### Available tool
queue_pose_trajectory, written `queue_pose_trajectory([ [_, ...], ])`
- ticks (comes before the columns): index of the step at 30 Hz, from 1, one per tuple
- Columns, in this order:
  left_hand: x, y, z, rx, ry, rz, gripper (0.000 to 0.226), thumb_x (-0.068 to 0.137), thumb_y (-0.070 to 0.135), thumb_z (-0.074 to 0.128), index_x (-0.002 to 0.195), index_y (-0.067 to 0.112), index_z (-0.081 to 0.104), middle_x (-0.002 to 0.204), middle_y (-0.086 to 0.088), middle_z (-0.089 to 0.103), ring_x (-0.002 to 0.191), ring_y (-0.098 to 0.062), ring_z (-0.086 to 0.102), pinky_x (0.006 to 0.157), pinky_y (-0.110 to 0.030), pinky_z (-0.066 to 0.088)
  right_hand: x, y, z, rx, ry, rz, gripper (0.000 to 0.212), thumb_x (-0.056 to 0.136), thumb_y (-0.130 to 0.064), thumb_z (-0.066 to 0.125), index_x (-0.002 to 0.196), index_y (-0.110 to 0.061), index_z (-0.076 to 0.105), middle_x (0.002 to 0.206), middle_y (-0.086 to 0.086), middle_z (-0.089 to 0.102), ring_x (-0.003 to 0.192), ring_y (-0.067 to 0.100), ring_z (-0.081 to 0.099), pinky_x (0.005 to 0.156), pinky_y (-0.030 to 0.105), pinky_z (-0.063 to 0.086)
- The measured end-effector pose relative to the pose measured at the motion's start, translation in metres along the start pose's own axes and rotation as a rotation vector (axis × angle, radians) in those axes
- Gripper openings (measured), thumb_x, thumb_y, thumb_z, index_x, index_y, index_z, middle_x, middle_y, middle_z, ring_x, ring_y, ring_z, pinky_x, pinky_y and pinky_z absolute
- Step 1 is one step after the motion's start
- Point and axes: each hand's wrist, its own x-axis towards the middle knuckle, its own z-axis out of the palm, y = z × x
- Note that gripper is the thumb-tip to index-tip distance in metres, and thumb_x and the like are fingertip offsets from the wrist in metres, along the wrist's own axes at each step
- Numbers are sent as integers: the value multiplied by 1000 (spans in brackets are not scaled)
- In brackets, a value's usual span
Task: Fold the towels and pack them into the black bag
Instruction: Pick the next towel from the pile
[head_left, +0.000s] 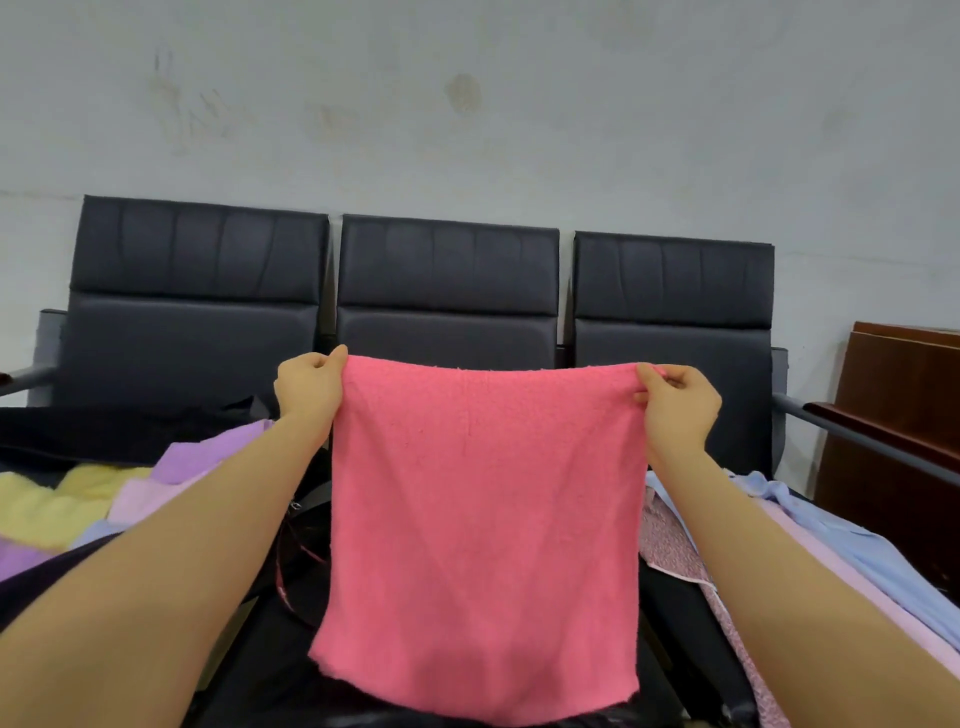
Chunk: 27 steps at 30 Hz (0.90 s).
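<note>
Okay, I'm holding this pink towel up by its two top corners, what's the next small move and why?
Probably bring the left hand and right hand together so the top corners meet, folding the pink towel in half. It hangs open, flat and unfolded, pinched at both corners, so it is ready for a first fold.

The pink towel (483, 525), hanging between the left hand (307, 387) and right hand (678, 405), hides most of the black bag (291, 670) below them. Both forearms and the cloth piles outside each hand are cut off by the frame edges.
</note>
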Motion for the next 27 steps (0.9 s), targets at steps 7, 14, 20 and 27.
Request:
queue_pose_trajectory([
  [7, 42, -20, 64, -208, -13, -49, 34, 96, 25, 55, 64, 12, 54, 66, 0, 59, 64, -19, 68, 80, -39, 55, 44, 41, 50, 4, -27, -27, 16, 93, -18, 59, 78, -23, 55, 95, 8, 64, 93, 26, 64, 84, 34, 52],
  [14, 52, -20, 82, -342, 117, 58, 30, 98, 29, 49, 69, 24, 54, 73, 4, 59, 79, -19, 59, 85, -45, 53, 52, 48, 68, 71, -53, -70, 19, 99, -18, 49, 82, -26, 46, 99, -13, 55, 90, 4, 52, 86, 25, 44],
  [20, 7, -70, 64, -275, 128, 3, 25, 98, 34, 47, 77, 23, 55, 84, -3, 60, 84, -19, 56, 85, -40, 51, 13, 78, 43, 7, -77, -5, 15, 101, -14, 43, 87, -21, 44, 111, -4, 56, 89, -6, 50, 64, -3, 34],
  [27, -59, -122, 33, 24, 76, -25, 27, 100, 30, 43, 87, 10, 57, 87, -10, 60, 84, -22, 52, 76, -34, 39, -34, 121, 6, -203, -107, 83, 4, 100, -17, 45, 96, -17, 44, 78, -9, 48, 79, 14, 50, 74, 32, 44],
])
